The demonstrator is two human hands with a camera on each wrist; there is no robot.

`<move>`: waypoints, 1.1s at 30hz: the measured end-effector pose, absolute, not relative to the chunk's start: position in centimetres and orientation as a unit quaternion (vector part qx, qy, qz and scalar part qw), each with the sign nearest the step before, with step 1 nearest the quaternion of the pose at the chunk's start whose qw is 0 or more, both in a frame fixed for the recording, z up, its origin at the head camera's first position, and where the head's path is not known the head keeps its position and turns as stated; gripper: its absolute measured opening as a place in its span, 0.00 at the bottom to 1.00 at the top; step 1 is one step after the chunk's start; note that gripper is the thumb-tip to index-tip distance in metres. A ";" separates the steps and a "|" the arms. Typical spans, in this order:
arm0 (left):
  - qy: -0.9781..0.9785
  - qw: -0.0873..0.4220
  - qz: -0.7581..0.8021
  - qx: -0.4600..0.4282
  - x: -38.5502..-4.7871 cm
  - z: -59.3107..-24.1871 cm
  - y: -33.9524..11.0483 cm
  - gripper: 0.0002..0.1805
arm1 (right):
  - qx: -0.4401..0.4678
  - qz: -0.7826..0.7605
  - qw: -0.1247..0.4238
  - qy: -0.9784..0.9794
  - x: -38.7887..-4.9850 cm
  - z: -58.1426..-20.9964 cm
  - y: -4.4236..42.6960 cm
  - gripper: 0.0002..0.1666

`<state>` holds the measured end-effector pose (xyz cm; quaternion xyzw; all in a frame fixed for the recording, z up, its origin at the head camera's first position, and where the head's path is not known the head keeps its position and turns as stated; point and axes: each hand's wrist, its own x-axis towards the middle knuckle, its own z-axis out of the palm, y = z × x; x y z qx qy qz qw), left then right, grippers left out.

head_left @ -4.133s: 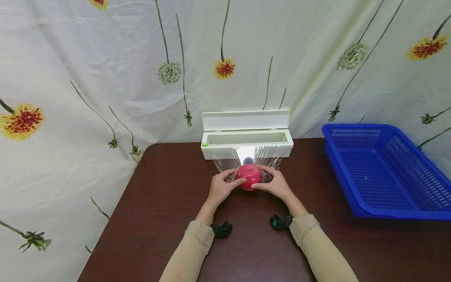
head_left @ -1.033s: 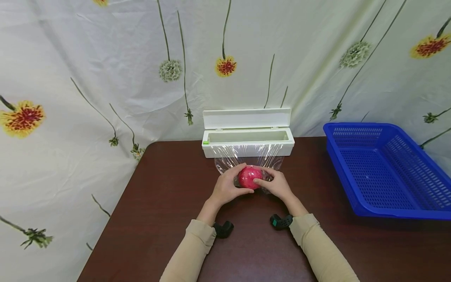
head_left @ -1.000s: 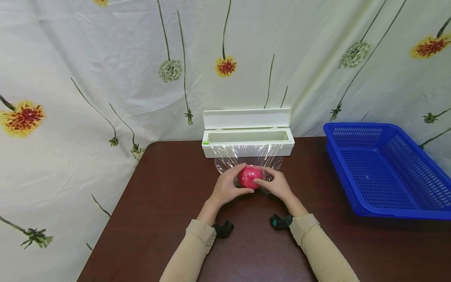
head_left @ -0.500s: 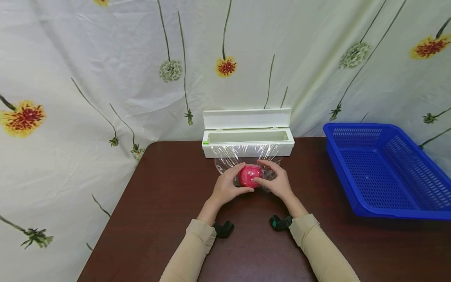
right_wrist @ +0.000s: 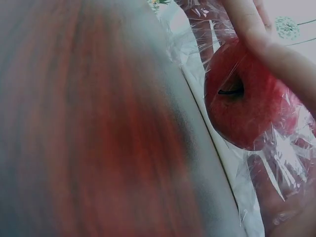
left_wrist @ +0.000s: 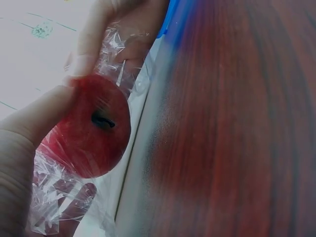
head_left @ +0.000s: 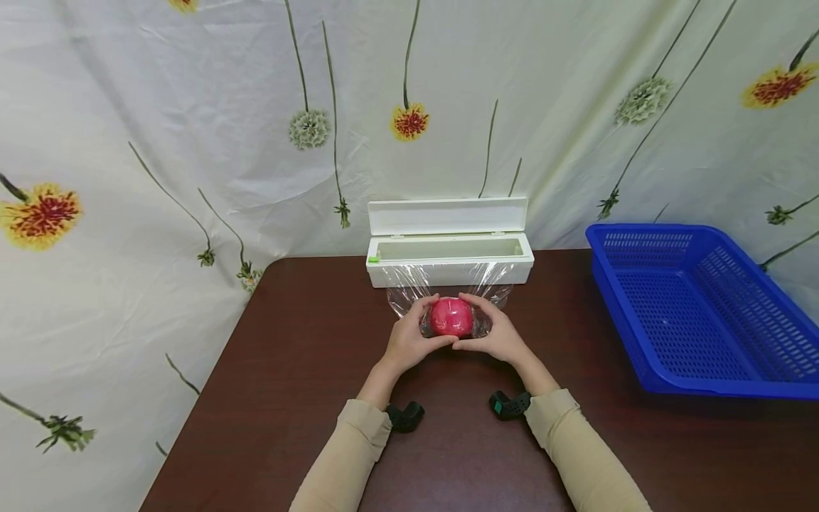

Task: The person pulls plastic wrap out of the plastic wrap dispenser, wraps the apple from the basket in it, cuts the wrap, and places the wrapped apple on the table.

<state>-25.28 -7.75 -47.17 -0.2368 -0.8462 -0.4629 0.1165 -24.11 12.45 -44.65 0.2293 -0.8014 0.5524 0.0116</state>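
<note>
Down slid the thumb of the right hand point(head_left: 502, 340), off the front of the red apple point(head_left: 451, 317), to sit by the thumb of the left hand point(head_left: 408, 343). Both hands held the apple between them, with clear wrap point(head_left: 495, 290) over it. It was near the table's point(head_left: 307, 355) far edge, before a white box point(head_left: 448, 259). A blue basket point(head_left: 736, 386) sat to the right.

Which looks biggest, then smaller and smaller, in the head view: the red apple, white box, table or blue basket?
1. Table, even cut off by the picture's edge
2. Blue basket, also cut off
3. White box, lid included
4. Red apple
</note>
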 end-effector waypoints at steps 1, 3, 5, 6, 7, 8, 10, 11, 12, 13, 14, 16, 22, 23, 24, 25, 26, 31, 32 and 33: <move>-0.845 0.116 -0.467 -0.232 -25.3 -47.2 -7.7 0.42 | 0.235 0.552 0.010 -0.800 -24.2 -44.8 12.5 0.49; -0.845 0.117 -0.471 -0.224 -25.2 -47.3 -7.7 0.43 | 0.250 0.554 0.016 -0.794 -24.4 -45.0 12.5 0.49; -0.845 0.124 -0.471 -0.221 -25.3 -47.3 -7.7 0.43 | 0.258 0.555 0.028 -0.790 -24.5 -45.1 12.6 0.47; -0.844 0.130 -0.471 -0.223 -25.3 -47.3 -7.7 0.42 | 0.261 0.556 0.036 -0.789 -24.6 -45.1 12.6 0.46; -0.843 0.136 -0.469 -0.225 -25.4 -47.3 -7.7 0.42 | 0.263 0.556 0.043 -0.787 -24.6 -45.1 12.6 0.45; -0.842 0.144 -0.468 -0.229 -25.4 -47.2 -7.7 0.41 | 0.262 0.558 0.047 -0.786 -24.6 -45.1 12.7 0.44; -0.838 0.159 -0.465 -0.235 -25.6 -47.2 -7.7 0.39 | 0.254 0.561 0.052 -0.786 -24.6 -45.0 12.7 0.42; -0.836 0.165 -0.466 -0.238 -25.6 -47.2 -7.7 0.38 | 0.251 0.562 0.052 -0.787 -24.6 -44.9 12.7 0.42; -0.833 0.170 -0.469 -0.240 -25.6 -47.2 -7.7 0.37 | 0.248 0.563 0.051 -0.787 -24.6 -44.8 12.7 0.42; -0.831 0.173 -0.472 -0.241 -25.7 -47.2 -7.6 0.37 | 0.244 0.564 0.050 -0.787 -24.5 -44.7 12.7 0.42; -0.828 0.176 -0.474 -0.242 -25.7 -47.2 -7.6 0.37 | 0.239 0.565 0.049 -0.788 -24.5 -44.7 12.8 0.42; -0.825 0.177 -0.481 -0.237 -25.7 -47.1 -7.6 0.37 | 0.234 0.568 0.046 -0.788 -24.5 -44.5 12.8 0.42; -0.816 0.162 -0.512 -0.212 -25.4 -46.7 -7.5 0.38 | 0.212 0.572 0.031 -0.792 -24.4 -44.1 13.0 0.41; -0.815 0.161 -0.516 -0.209 -25.3 -46.6 -7.5 0.37 | 0.208 0.571 0.029 -0.793 -24.3 -44.0 13.0 0.41; -0.815 0.160 -0.517 -0.207 -25.3 -46.6 -7.5 0.37 | 0.205 0.572 0.027 -0.794 -24.3 -43.9 13.0 0.41; -0.815 0.161 -0.518 -0.205 -25.3 -46.5 -7.5 0.36 | 0.202 0.571 0.025 -0.795 -24.3 -43.8 13.0 0.40; -0.815 0.162 -0.518 -0.204 -25.3 -46.5 -7.5 0.35 | 0.200 0.569 0.025 -0.797 -24.2 -43.7 13.0 0.40; -0.813 0.171 -0.517 -0.206 -25.3 -46.4 -7.6 0.34 | 0.191 0.563 0.024 -0.804 -24.1 -43.5 13.0 0.39; -0.813 0.173 -0.516 -0.206 -25.2 -46.4 -7.6 0.34 | 0.190 0.562 0.024 -0.804 -24.1 -43.4 13.0 0.39; -0.813 0.174 -0.516 -0.207 -25.2 -46.4 -7.5 0.33 | 0.189 0.561 0.024 -0.805 -24.1 -43.4 13.0 0.39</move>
